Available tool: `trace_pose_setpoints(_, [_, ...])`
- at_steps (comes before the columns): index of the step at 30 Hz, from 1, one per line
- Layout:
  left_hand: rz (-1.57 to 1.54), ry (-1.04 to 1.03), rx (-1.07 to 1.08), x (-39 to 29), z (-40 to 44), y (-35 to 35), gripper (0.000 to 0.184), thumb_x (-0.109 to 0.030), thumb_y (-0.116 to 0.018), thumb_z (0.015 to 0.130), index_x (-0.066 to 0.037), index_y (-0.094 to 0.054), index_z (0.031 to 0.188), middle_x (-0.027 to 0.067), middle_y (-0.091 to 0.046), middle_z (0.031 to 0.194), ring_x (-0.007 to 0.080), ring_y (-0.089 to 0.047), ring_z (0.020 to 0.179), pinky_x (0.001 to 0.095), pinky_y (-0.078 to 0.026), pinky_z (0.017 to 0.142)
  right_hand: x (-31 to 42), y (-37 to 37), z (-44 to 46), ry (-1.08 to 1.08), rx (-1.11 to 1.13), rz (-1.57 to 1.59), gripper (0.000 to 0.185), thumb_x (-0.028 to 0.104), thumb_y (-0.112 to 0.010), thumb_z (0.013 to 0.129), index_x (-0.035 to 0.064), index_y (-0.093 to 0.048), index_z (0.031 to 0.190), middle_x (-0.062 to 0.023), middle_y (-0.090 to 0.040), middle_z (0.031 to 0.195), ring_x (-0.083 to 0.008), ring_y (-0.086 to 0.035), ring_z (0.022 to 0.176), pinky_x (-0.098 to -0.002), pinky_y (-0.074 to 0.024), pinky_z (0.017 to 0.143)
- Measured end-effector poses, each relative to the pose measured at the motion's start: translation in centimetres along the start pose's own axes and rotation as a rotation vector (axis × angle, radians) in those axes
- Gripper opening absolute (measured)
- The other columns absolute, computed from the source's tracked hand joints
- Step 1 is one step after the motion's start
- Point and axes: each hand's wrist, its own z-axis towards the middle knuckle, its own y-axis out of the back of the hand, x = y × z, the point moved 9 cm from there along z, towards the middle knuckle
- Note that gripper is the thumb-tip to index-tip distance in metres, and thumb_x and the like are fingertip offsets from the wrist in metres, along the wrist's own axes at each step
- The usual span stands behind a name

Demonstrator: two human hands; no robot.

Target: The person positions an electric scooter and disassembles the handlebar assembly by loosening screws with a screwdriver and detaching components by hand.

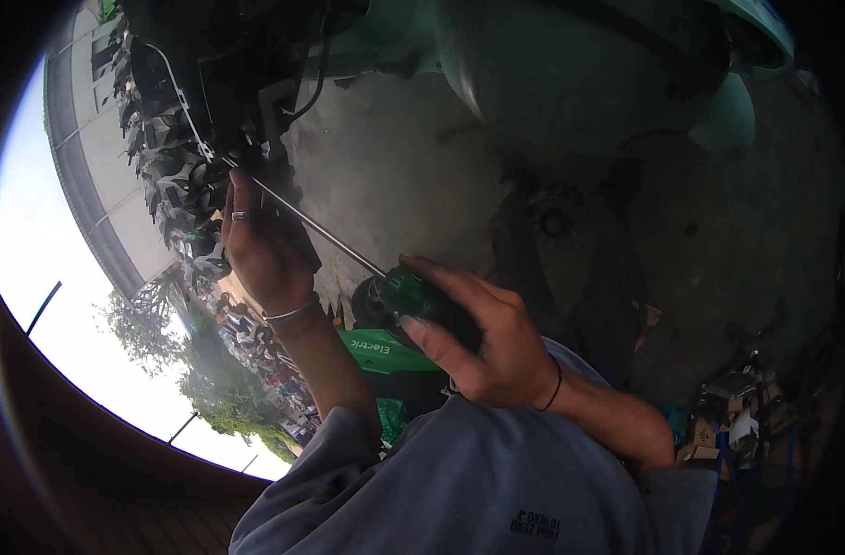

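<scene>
My right hand (pixel 497 342) is closed round the dark green handle (pixel 406 289) of a screwdriver, whose long metal shaft (pixel 321 227) slants up to the left. Near the far end of that shaft is my left hand (pixel 260 245), with a ring and a bracelet. Its fingers are drawn together against a dark assembly (pixel 242 88); what they grip, if anything, is hidden. The screwdriver's tip is too small and dark to make out against the parts there. A thin pale cable (pixel 184 97) runs down the assembly towards my left fingertips.
A pale green curved body panel (pixel 571 83) hangs over the concrete floor (pixel 376 139). Below my hands is a green piece marked "Electric" (pixel 381 350). Boxes and loose parts (pixel 733 416) lie at the lower right. Several scooters (pixel 177 185) stand in a row at the left.
</scene>
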Motion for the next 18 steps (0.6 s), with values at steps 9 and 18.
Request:
trace_pose_setpoints(9, [-0.018,-0.015,0.008,0.2,-0.4,-0.2,0.038,-0.023,-0.056,0.102,0.004,-0.059,0.128,0.0122,-0.067,0.120,0.0190,-0.065,0.104,0.0287,-0.051,0.083,-0.1,-1.9,-0.9,-0.788,0.135,0.804,0.043,0.022,-0.059,0.097,-0.0011,-0.052,0.132,-0.0050,-0.062,0.086,-0.0034,-0.047,0.057,-0.0203,-0.0350,0.047])
trace_pose_setpoints(18, [0.063,-0.068,-0.055,-0.2,-1.1,-1.0,0.041,-0.027,-0.061,0.099,0.010,-0.064,0.118,0.0126,-0.070,0.103,0.0145,-0.065,0.092,0.0274,-0.053,0.081,6.4,-0.1,0.4,0.214,0.000,-0.661,0.044,0.011,-0.070,0.085,-0.0008,-0.060,0.126,-0.0100,-0.063,0.087,-0.0194,-0.063,0.060,-0.0313,-0.0494,0.052])
